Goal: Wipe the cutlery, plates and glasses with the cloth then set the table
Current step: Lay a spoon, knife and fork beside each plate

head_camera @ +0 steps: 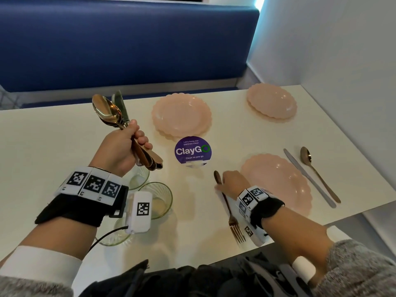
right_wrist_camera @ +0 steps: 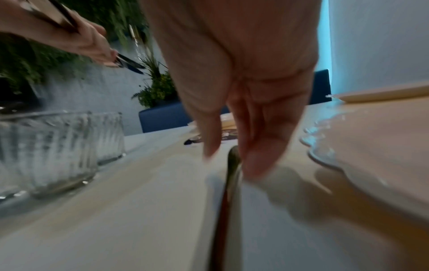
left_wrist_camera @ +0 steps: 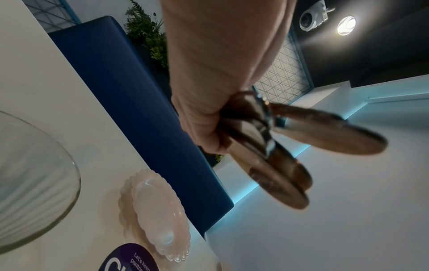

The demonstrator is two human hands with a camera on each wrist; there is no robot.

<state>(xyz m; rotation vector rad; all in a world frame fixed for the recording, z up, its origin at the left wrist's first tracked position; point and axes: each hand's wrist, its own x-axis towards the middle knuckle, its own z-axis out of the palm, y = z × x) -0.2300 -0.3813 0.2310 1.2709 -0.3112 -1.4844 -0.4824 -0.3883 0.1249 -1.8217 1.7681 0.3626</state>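
The left hand (head_camera: 122,146) is raised above the white surface (head_camera: 42,142), its grip clenched around a bundle of cutlery (head_camera: 111,116): copper-toned spoons and a knife blade fan upward past the thumb, and the handle ends stick out below the curled fingers. Beneath that wrist stand three ribbed glasses (head_camera: 159,200), close together near the front edge. The right hand (head_camera: 232,181) is low on the surface just left of the nearest pink plate (head_camera: 282,183); its grip is released, straight fingers pointing down to the handle of a fork (head_camera: 230,213) that lies flat with its tines toward the person. In the right wrist view the fingertips (right_wrist_camera: 255,165) sit right at the handle's end, though blur hides whether they touch it. To the right of that plate a knife (head_camera: 308,176) and a spoon (head_camera: 317,172) lie side by side. Two more pink plates rest farther back, one (head_camera: 182,114) behind a round purple ClayGo sticker (head_camera: 192,151), the other (head_camera: 271,102) near the wall.
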